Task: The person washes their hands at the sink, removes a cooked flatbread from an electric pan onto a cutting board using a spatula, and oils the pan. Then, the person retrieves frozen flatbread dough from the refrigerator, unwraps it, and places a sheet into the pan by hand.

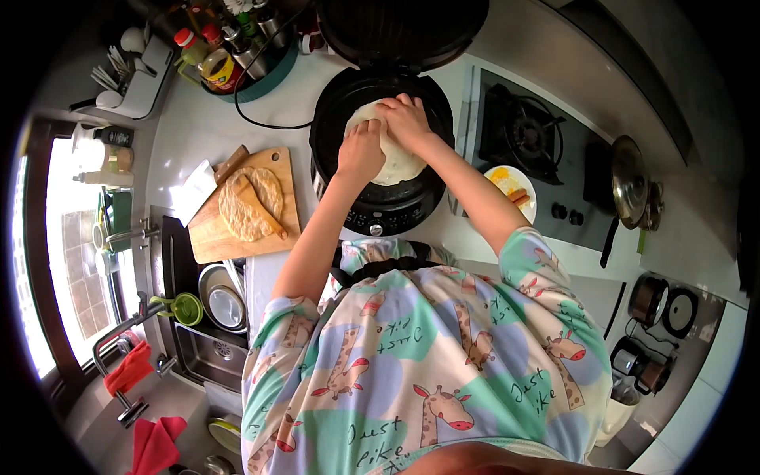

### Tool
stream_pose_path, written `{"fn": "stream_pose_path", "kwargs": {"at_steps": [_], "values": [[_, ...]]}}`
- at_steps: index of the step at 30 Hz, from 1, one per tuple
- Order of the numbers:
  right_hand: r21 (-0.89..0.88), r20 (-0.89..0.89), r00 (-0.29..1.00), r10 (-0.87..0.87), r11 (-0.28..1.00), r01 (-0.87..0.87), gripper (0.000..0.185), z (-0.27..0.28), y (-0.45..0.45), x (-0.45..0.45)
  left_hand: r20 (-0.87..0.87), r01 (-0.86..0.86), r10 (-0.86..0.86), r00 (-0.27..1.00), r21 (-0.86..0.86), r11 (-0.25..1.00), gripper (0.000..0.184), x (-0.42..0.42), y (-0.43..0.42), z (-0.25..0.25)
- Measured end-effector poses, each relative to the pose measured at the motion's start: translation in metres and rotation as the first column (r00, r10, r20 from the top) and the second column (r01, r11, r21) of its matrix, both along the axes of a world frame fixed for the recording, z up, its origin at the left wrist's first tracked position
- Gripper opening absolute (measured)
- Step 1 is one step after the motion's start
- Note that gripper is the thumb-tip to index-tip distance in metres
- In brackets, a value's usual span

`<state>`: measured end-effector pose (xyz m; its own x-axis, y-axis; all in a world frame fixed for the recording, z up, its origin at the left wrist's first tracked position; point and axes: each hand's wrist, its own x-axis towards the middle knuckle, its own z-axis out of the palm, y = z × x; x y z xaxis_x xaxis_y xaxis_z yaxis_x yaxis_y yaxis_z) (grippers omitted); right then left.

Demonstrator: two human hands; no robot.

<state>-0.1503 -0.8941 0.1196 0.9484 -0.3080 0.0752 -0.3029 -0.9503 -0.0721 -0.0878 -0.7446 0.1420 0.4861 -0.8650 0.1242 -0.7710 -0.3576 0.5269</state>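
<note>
A pale round of raw flatbread dough (pixel 395 163) lies in the black pan of an open electric griddle (pixel 336 119). Curled fingers of my left hand (pixel 363 149) pinch the dough at its upper left part. Beside it, my right hand (pixel 405 121) reaches over the dough's far edge, its fingers bent down and gripping there; the fingertips are partly hidden. The griddle's lid (pixel 404 32) stands raised behind both hands. On the left, a wooden board (pixel 207 247) carries a browned flatbread (pixel 237 222), a wooden rolling pin or spatula (pixel 257 207) and a cleaver (pixel 195 194).
A gas hob (pixel 578 202) is to the right, with a plate (pixel 529 212) of egg and sausage at its near edge. Bottles and seasonings fill a green tray (pixel 277 75) at upper left. A power cord (pixel 265 124) crosses the counter. The sink (pixel 210 356) lies lower left.
</note>
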Motion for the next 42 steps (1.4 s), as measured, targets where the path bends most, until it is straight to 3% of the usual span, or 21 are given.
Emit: {"fn": "stream_pose_path", "kwargs": {"at_steps": [5, 13, 16, 20, 23, 32, 35, 42], "values": [[0.001, 0.058, 0.998, 0.026, 1.0, -0.026, 0.038, 0.001, 0.002, -0.001, -0.143, -0.047, 0.025, 0.989, -0.151, 0.987, 0.035, -0.014, 0.041, 0.022], [0.084, 0.003, 1.0, -0.012, 0.996, 0.011, 0.044, 0.01, 0.01, 0.0, -0.264, -0.195, 0.143, 0.954, -0.185, 0.963, 0.029, -0.042, 0.117, 0.038], [0.088, 0.097, 0.995, 0.02, 0.996, -0.029, 0.044, 0.009, 0.016, 0.0, -0.366, -0.271, 0.209, 0.907, -0.126, 0.954, 0.03, -0.053, 0.14, 0.04], [0.072, 0.11, 0.993, 0.033, 0.997, -0.041, 0.036, -0.001, 0.024, 0.0, -0.252, -0.276, 0.222, 0.942, -0.202, 0.94, 0.032, -0.057, 0.152, 0.045], [0.088, 0.071, 0.997, 0.035, 0.995, -0.041, 0.04, 0.007, 0.026, 0.005, -0.328, -0.31, 0.239, 0.914, -0.183, 0.933, 0.031, -0.06, 0.149, 0.063], [0.123, -0.009, 0.998, 0.067, 0.99, -0.065, 0.044, 0.013, 0.039, 0.01, -0.281, -0.286, 0.208, 0.937, -0.273, 0.919, 0.029, -0.067, 0.147, 0.07], [0.067, 0.125, 0.984, 0.127, 0.988, -0.137, 0.039, 0.004, 0.043, 0.006, -0.311, -0.301, 0.212, 0.926, -0.275, 0.913, 0.029, -0.067, 0.149, 0.067], [0.136, 0.069, 0.992, 0.11, 0.983, -0.119, 0.042, 0.0, 0.044, 0.005, -0.315, -0.319, 0.237, 0.919, -0.239, 0.917, 0.028, -0.067, 0.155, 0.071]]}}
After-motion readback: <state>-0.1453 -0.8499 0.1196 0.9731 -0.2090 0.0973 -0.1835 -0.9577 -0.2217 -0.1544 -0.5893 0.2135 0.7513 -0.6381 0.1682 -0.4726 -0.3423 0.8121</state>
